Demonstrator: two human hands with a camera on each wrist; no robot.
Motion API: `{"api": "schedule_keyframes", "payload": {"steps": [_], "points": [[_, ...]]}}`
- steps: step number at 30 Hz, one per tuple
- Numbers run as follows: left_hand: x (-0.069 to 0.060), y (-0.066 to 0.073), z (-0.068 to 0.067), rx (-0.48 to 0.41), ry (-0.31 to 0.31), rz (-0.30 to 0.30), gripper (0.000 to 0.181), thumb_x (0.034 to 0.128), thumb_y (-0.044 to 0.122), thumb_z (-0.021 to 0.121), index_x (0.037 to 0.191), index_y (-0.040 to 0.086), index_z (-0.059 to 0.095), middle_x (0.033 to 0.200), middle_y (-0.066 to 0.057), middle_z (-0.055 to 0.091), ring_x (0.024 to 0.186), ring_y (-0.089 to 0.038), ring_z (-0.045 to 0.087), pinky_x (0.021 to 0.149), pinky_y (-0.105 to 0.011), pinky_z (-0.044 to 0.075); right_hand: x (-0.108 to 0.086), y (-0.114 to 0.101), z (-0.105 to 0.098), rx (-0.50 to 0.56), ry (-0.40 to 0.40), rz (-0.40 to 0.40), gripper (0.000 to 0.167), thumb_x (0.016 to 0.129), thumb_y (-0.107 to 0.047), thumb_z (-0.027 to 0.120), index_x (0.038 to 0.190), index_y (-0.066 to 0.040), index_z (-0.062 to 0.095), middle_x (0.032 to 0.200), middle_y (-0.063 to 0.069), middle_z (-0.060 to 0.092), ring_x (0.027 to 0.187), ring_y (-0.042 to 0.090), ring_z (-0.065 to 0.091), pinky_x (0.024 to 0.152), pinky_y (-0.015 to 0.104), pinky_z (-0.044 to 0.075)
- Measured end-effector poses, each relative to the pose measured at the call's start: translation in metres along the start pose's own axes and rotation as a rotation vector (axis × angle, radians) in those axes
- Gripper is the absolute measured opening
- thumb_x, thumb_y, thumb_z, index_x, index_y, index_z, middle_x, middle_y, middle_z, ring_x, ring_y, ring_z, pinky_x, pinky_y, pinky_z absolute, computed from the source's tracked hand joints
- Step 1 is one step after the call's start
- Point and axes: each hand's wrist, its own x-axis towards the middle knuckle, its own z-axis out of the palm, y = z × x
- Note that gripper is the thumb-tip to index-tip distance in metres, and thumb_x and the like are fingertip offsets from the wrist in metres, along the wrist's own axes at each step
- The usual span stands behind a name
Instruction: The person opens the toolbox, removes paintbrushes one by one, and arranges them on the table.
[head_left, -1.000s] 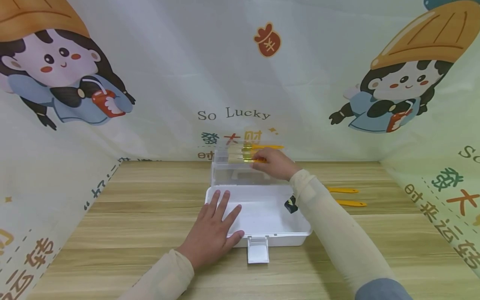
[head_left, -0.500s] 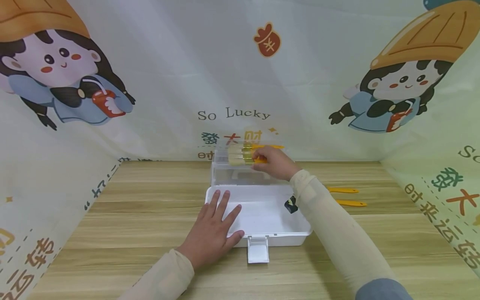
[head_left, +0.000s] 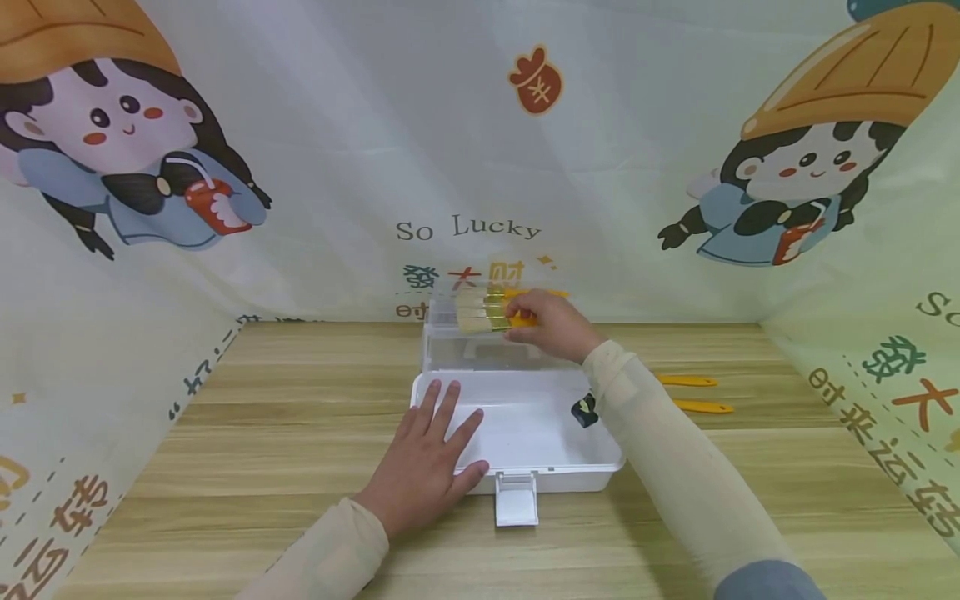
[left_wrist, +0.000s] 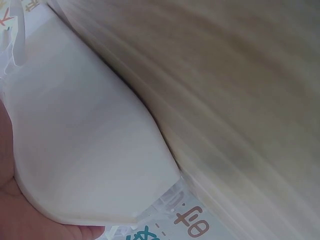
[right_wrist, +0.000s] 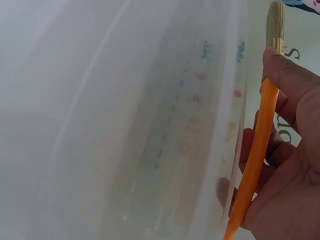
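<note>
A paintbrush with a yellow-orange handle (right_wrist: 257, 150) is held between thumb and fingers of my right hand (head_left: 555, 323), above the box's raised clear lid (head_left: 480, 352). Its pale bristles (head_left: 474, 320) point left in the head view. Just behind it, another brush (head_left: 555, 292) lies along the top of the lid. My left hand (head_left: 422, 467) rests with spread, straight fingers over the left end of the white plastic box (head_left: 525, 433). In the left wrist view, the box's side wall (left_wrist: 95, 125) fills the left half, beside part of that hand.
Two more yellow handles (head_left: 703, 407) lie on the wood-grain table (head_left: 300, 417) at right, partly behind the right sleeve (head_left: 675, 458). A black label (head_left: 584, 411) shows at the box's right end. The front latch (head_left: 516, 500) hangs down. A printed cloth (head_left: 337, 167) stands behind.
The held brush has turned in my right hand, so the broad side of its bristles now shows. The left hand and the box have kept their places.
</note>
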Motion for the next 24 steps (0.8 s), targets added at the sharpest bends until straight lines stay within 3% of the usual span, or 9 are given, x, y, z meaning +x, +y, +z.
{"api": "schedule_keyframes", "payload": {"steps": [13, 24], "points": [[0.0, 0.0, 0.0, 0.0, -0.003, 0.001, 0.065, 0.1004, 0.056, 0.043, 0.151, 0.015, 0.044, 0.164, -0.02, 0.013, 0.15, -0.039, 0.0, 0.113, -0.061, 0.021, -0.014, 0.004, -0.013, 0.015, 0.051, -0.009, 0.028, 0.088, -0.018, 0.077, 0.112, -0.007, 0.068, 0.104, 0.006, 0.062, 0.092, 0.025, 0.055, 0.085, 0.039, 0.047], [0.001, 0.0, 0.0, 0.001, 0.01, 0.01, 0.065, 0.1, 0.055, 0.045, 0.151, 0.014, 0.044, 0.163, -0.021, 0.014, 0.15, -0.041, 0.001, 0.113, -0.061, 0.022, -0.046, 0.017, -0.034, 0.047, 0.108, 0.001, 0.025, 0.089, -0.016, 0.076, 0.111, -0.008, 0.067, 0.099, 0.006, 0.059, 0.088, 0.025, 0.052, 0.079, 0.039, 0.045]]}}
